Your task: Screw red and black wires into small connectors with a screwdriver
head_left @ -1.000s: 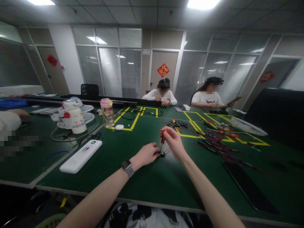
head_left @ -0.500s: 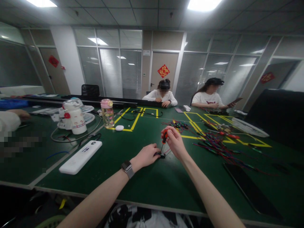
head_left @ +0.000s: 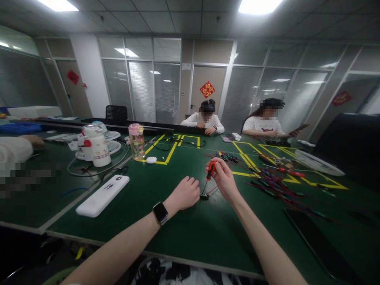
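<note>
My right hand (head_left: 225,180) is closed around the red and black handle of a screwdriver (head_left: 211,171). The screwdriver's thin shaft slants down, its tip at a small black part (head_left: 204,196) on the green table. Thin wires (head_left: 213,191) run from this part toward the right. Just left of it, my left hand (head_left: 185,193) rests with curled fingers, a watch (head_left: 160,213) on its wrist. Its fingertips are turned away, so I cannot see what, if anything, they grip.
Bundled red and blue wires (head_left: 276,184) and a dark tablet-like slab (head_left: 317,241) lie right. Leftward are a white oblong device (head_left: 103,196), a pink-lidded bottle (head_left: 137,142) and a white bottle (head_left: 100,148). Two people sit opposite; another person's hand (head_left: 34,141) shows far left.
My left fingers have curled in and drawn back from the black part's left side. The screwdriver stays in my right hand, tilted slightly more. The whole view has shifted a little.
</note>
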A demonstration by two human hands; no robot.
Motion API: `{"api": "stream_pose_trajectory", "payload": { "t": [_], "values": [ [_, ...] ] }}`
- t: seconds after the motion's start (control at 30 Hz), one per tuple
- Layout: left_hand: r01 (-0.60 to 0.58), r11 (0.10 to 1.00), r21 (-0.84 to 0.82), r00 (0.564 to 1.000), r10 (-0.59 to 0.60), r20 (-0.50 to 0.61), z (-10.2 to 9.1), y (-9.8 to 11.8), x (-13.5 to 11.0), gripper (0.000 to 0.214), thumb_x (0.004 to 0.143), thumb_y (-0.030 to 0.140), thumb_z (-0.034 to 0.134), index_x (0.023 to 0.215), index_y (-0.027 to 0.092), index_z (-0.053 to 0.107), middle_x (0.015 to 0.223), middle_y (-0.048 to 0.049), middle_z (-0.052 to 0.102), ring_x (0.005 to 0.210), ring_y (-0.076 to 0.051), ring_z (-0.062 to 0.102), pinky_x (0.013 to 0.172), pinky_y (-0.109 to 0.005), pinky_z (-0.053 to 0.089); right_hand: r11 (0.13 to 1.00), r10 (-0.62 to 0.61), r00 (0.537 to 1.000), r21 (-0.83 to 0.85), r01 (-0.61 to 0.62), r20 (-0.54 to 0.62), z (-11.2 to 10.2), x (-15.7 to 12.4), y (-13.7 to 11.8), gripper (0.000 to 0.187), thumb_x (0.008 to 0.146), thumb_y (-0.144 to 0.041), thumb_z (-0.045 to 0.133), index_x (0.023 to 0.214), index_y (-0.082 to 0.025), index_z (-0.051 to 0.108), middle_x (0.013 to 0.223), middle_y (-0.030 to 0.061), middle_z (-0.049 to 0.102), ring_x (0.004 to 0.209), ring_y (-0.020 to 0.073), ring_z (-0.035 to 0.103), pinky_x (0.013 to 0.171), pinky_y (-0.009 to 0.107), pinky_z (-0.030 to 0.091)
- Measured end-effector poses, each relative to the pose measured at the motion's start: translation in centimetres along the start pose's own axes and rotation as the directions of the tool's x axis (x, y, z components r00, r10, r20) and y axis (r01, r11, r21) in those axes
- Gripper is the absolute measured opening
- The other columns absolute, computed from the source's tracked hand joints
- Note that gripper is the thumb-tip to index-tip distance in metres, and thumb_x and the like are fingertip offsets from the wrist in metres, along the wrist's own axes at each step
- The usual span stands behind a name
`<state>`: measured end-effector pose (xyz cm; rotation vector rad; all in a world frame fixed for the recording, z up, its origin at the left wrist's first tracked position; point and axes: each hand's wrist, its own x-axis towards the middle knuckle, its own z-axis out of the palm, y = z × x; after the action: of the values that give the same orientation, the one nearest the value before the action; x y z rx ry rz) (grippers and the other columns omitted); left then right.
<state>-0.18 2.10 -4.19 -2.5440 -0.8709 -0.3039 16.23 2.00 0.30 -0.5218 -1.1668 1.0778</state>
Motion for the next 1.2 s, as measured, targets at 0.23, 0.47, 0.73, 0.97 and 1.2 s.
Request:
{"api": "stream_pose_trajectory", "payload": {
  "t": [0.23,0.47,0.73,0.97,1.2],
  "values": [
    [0.028,0.997,0.078,0.999,-0.029,0.017,1.2,0.9,0.0,0.021,0.093,0.025,0.045,0.090,0.012,0.061,0.087,-0.0124,0.060,0.084,-0.025,0.055,0.074,-0.039,0.038,0.992,-0.063,0.993,-0.118,0.051,-0.099,-0.7,0.1,0.4,0.024,0.074,-0.041,0.073,0.089,-0.023,0.067,0.081,0.0004,0.064,0.072,0.0135,0.059,0.065,0.025,0.050],
    [-0.014,0.999,0.053,0.999,0.012,0.042,1.5,1.1,-0.1,0.017,0.094,0.019,0.044,0.091,0.013,0.059,0.086,-0.0112,0.060,0.084,-0.024,0.057,0.071,-0.036,0.038,0.995,-0.026,0.999,-0.095,0.024,-0.019,-0.7,0.3,0.2,0.026,0.077,-0.042,0.070,0.096,-0.024,0.067,0.086,0.0023,0.067,0.075,0.0156,0.063,0.073,0.032,0.054],
    [-0.018,0.999,0.051,0.999,0.016,0.040,1.0,1.2,-0.2,0.013,0.092,0.016,0.045,0.095,0.013,0.058,0.089,-0.0104,0.061,0.085,-0.024,0.058,0.071,-0.036,0.040,0.994,-0.046,0.999,-0.105,0.044,-0.013,-0.8,0.1,0.4,0.021,0.080,-0.040,0.068,0.093,-0.024,0.067,0.085,0.0021,0.068,0.075,0.0155,0.064,0.073,0.031,0.052],
    [-0.011,0.999,0.051,0.999,0.008,0.054,1.0,1.2,-0.1,0.017,0.092,0.015,0.043,0.098,0.013,0.059,0.091,-0.0120,0.061,0.086,-0.025,0.058,0.071,-0.036,0.040,0.978,-0.076,0.996,-0.198,0.065,-0.051,-0.9,0.2,0.4,0.021,0.077,-0.038,0.070,0.093,-0.024,0.068,0.081,0.0010,0.065,0.073,0.0150,0.060,0.066,0.027,0.050],
    [-0.012,0.998,0.062,0.999,0.010,0.041,0.7,1.2,-0.3,0.014,0.091,0.014,0.045,0.096,0.014,0.058,0.090,-0.0101,0.061,0.084,-0.023,0.057,0.071,-0.035,0.040,0.991,-0.043,0.999,-0.124,0.044,0.009,-0.8,0.2,0.0,0.022,0.081,-0.040,0.066,0.097,-0.025,0.068,0.090,0.0019,0.067,0.080,0.0158,0.063,0.076,0.031,0.053]
  ]
}}
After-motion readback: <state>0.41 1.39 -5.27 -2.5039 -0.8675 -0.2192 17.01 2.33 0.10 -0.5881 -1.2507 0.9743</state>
